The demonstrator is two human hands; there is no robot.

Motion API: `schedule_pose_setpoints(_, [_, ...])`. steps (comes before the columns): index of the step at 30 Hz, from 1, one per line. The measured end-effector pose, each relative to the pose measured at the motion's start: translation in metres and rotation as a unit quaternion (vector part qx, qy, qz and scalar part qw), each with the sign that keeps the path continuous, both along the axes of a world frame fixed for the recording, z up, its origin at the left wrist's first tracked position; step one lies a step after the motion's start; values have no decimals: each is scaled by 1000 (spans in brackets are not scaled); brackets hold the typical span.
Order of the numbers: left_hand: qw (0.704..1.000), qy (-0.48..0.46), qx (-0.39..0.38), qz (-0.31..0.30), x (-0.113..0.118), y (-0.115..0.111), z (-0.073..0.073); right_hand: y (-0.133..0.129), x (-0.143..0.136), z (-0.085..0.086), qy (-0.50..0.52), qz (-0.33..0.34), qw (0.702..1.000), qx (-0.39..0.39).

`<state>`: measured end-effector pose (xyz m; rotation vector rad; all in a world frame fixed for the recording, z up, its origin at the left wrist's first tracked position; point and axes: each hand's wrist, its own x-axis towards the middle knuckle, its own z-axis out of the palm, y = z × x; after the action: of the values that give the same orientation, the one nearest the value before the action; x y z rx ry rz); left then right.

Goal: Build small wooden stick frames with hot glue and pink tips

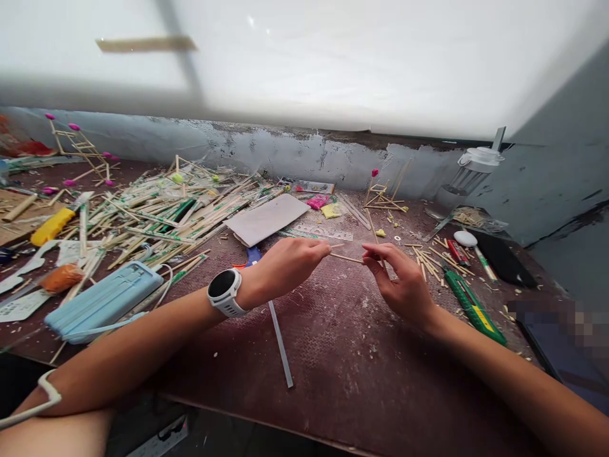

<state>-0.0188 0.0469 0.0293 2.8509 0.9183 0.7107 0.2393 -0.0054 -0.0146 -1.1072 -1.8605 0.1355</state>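
The left hand [295,270] is just in front of the grey pad [268,219], and its fingers seem pinched narrowly on one end of a thin stick [347,258]. The right hand [399,279], farther to the right of the pad, holds a slanted stick [373,228]; the thin stick reaches to its fingertips, so it lies in the gap between both hands, front-right of the pad. In my judgement, such slender wood could snap or slip if the two hands press unequally. The blue tool [254,255], at the front edge of the pad, is partly covered by the left arm; a careless swing of this arm could push it. The small frame [380,206], right of the pad, appears near the top of the slanted stick, and a sudden lift could knock it over.
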Motion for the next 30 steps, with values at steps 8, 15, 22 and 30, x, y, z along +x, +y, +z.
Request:
schedule_pose_setpoints(8, [991, -112, 63, 31, 0, 1, 3, 8, 12, 6, 204, -7, 977, -60])
schedule_pose_setpoints(15, [981, -171, 97, -4, 2, -7, 7, 12, 15, 4, 222, -4, 972, -78])
schedule_pose_setpoints(22, [944, -319, -79, 12, 10, -18, 12, 10, 12, 2, 206, -16, 976, -68])
schedule_pose_setpoints(30, [946, -312, -75, -56, 12, -16, 14, 10, 10, 2, 219, -23, 973, -63])
